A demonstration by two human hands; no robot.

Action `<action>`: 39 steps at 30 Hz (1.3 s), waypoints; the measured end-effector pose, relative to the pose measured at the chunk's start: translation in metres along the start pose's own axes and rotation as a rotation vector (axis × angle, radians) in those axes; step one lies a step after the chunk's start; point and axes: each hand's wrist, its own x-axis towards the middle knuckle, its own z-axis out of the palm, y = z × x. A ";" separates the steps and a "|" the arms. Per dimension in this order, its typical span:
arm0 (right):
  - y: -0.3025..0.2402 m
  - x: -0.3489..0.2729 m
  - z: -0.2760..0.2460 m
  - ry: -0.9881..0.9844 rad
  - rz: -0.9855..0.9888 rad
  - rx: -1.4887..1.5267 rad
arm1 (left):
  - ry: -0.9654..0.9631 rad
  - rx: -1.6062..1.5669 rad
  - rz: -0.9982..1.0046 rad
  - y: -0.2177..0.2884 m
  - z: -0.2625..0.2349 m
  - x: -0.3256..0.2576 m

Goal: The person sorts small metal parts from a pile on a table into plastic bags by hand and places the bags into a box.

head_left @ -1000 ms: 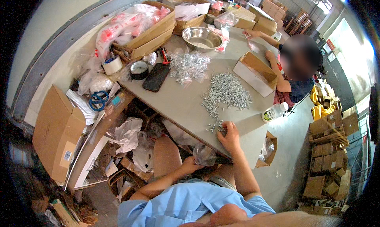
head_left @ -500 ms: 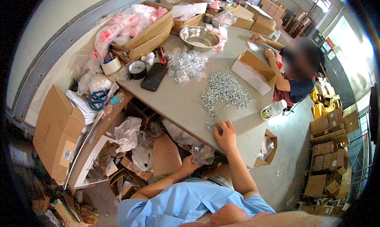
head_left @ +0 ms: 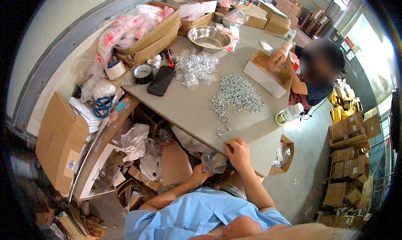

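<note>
My left hand (head_left: 200, 174) is closed on the edge of a clear plastic bag (head_left: 214, 161), just below the front edge of the table. Close by, my right hand (head_left: 238, 153) is at the table edge with its fingers curled inward; whatever they hold is hidden. A few loose screws (head_left: 222, 131) lie just beyond those fingertips. Farther back spreads a large pile of small silvery screws (head_left: 238, 93). To its left is a heap of filled clear bags (head_left: 196, 68).
Across the table a co-worker's hand (head_left: 279, 56) is over a white open box (head_left: 266, 79). A white bottle (head_left: 289, 114) stands near the right edge. A steel bowl (head_left: 209, 38), black phone (head_left: 161, 81), tape roll (head_left: 143, 73) and carton of bags (head_left: 150, 35) occupy the far left.
My right hand has drawn back slightly from the loose screws toward the table edge and the bag. The co-worker's hand has moved over the white box. My left hand stays nearly still.
</note>
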 end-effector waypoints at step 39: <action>-0.004 0.054 0.004 -0.049 -0.126 0.157 | 0.018 -0.092 0.102 -0.026 0.004 0.008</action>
